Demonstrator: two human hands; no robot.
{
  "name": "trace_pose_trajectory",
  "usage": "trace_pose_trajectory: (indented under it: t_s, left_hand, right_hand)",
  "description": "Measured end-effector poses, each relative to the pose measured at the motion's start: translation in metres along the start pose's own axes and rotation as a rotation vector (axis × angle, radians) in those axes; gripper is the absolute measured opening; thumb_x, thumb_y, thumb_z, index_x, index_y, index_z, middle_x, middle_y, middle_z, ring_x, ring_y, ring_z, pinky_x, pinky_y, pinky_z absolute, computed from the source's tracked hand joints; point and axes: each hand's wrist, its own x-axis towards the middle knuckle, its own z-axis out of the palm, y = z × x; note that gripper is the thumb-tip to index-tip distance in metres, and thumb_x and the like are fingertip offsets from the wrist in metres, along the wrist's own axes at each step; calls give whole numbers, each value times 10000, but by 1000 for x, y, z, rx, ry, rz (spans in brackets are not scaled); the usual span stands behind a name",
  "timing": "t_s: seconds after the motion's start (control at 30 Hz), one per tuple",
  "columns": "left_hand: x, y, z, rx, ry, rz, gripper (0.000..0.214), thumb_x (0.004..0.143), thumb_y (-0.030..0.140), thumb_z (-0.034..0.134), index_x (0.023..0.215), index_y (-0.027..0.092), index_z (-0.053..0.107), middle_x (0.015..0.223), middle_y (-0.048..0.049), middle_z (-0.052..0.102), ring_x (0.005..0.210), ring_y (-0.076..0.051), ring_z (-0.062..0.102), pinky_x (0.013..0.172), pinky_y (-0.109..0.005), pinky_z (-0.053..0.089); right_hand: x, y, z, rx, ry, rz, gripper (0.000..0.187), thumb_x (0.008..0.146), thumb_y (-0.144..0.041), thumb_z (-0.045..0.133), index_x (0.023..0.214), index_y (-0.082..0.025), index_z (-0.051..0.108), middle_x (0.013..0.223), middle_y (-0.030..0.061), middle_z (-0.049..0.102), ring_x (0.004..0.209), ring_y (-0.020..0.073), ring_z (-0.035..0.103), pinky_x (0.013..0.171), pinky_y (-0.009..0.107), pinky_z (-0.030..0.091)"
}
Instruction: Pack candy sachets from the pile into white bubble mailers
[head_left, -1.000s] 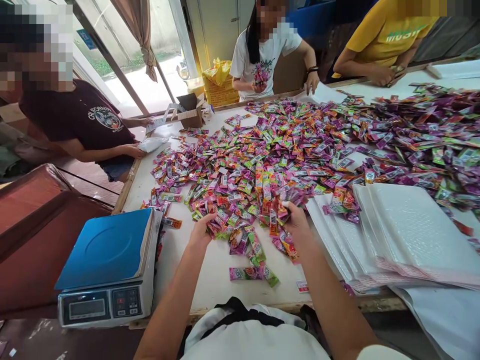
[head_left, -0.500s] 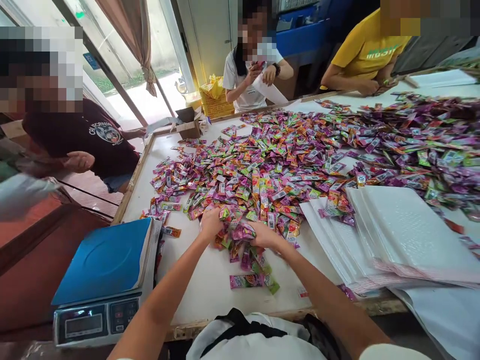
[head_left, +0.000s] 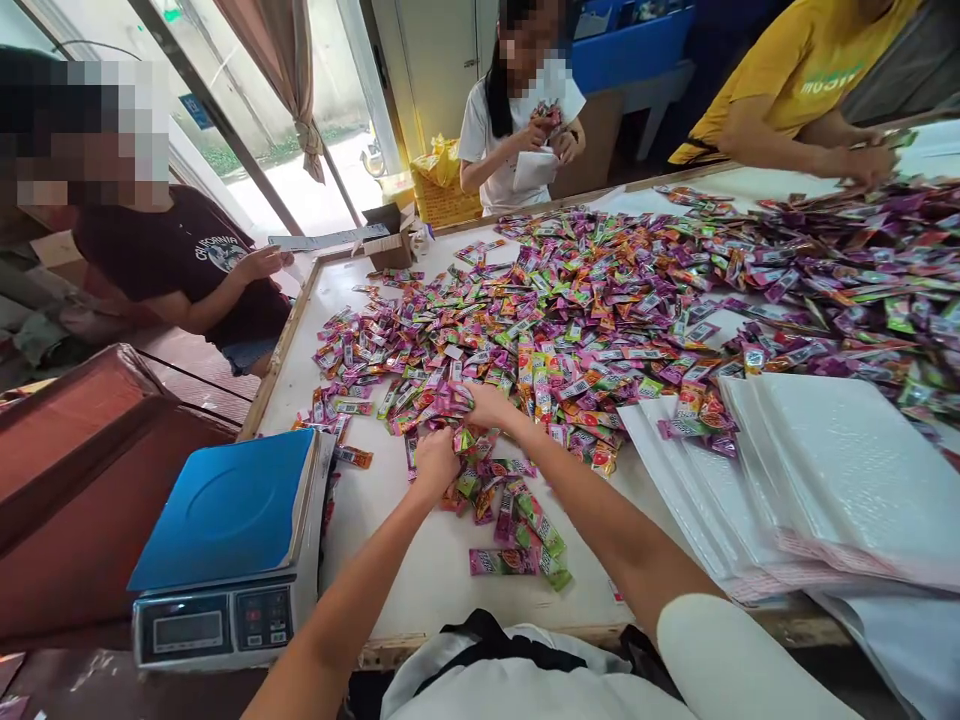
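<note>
A wide heap of small colourful stick packets (head_left: 600, 300), purple, green and orange, covers the white table (head_left: 390, 600). At the near edge of the heap, my right hand (head_left: 489, 406) is closed round a few purple packets (head_left: 451, 400). Just below and left of it, my left hand (head_left: 437, 458) is curled on packets (head_left: 465, 440), its fingers partly hidden. Both hands are close together. Several loose packets lie in front of them, among them a purple one (head_left: 502, 562) lying flat.
A scale (head_left: 221, 510) with a blue plate stands left of my arm. White padded envelopes (head_left: 847, 470) are stacked on the right, with a few packets on top. A small open carton (head_left: 394, 240) sits at the far left corner. Three other people stand around the table.
My right hand has moved left and away from me, now beyond the left hand. My left hand has come slightly nearer to me. More packets lie loose in front.
</note>
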Motion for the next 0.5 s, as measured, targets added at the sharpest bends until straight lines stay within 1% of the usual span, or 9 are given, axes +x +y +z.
trace_pose_trajectory:
  t_s: [0.1,0.17,0.23,0.3,0.33,0.37,0.4,0.47,0.5]
  left_hand:
    - [-15,-22,-4,-202,148,-57,190,711,102,529,860,191,606,883,-91,689,904,-240,621,788,-333,409]
    - [-22,-45,-9,-485,267,-190,150,692,160,585,832,209,605,796,-43,679,791,-211,624,716,-310,433]
    - [-27,-70,-17,-856,369,-364,203,600,217,686,780,210,592,684,4,646,645,-179,602,611,-285,439]
    - [-28,-90,-26,-1219,440,-491,313,478,231,760,730,197,577,614,29,619,544,-155,572,529,-268,430]
    - [-28,-97,-31,-1360,447,-529,340,439,228,776,710,187,575,597,28,617,520,-150,568,505,-264,428]
    - [-26,-101,-36,-1467,418,-559,345,420,229,781,693,176,578,585,17,622,507,-150,570,489,-264,430]
    - [-25,-103,-41,-1540,354,-583,326,421,237,778,672,164,582,573,-1,630,499,-156,578,476,-267,434]
    - [-21,-99,-48,-1582,229,-605,273,431,237,764,618,151,583,534,-29,631,481,-173,590,456,-276,445]
    - [-19,-94,-51,-1564,198,-594,258,425,221,760,597,152,581,514,-29,626,466,-175,589,446,-279,448]
  right_hand:
    - [21,-12,18,-22,-48,48,568,558,-34,639,1111,-146,572,1026,155,670,938,311,616,748,334,468]
    - [25,-13,25,2,-45,85,530,554,-14,625,1070,-124,581,971,171,671,891,317,628,730,358,477]
    - [23,-8,21,54,-27,109,530,589,-52,628,1107,-135,550,950,139,668,839,279,635,702,350,491]
    - [18,3,8,112,7,121,496,636,-131,636,1118,-161,523,947,85,655,798,227,628,681,329,500]
    - [15,10,-2,167,38,123,439,644,-174,649,1068,-170,535,925,60,646,776,209,618,677,323,500]
    - [10,18,-13,244,80,120,362,640,-215,667,981,-177,552,884,38,635,750,197,605,674,323,497]
    - [5,27,-25,338,130,116,290,626,-251,685,876,-184,554,824,21,619,717,190,587,666,327,492]
    - [-11,44,-47,522,216,113,244,602,-296,701,726,-203,512,707,-6,574,648,178,544,629,333,475]
    - [-20,51,-56,561,239,99,233,609,-304,687,704,-210,496,678,-14,558,629,173,527,611,330,466]
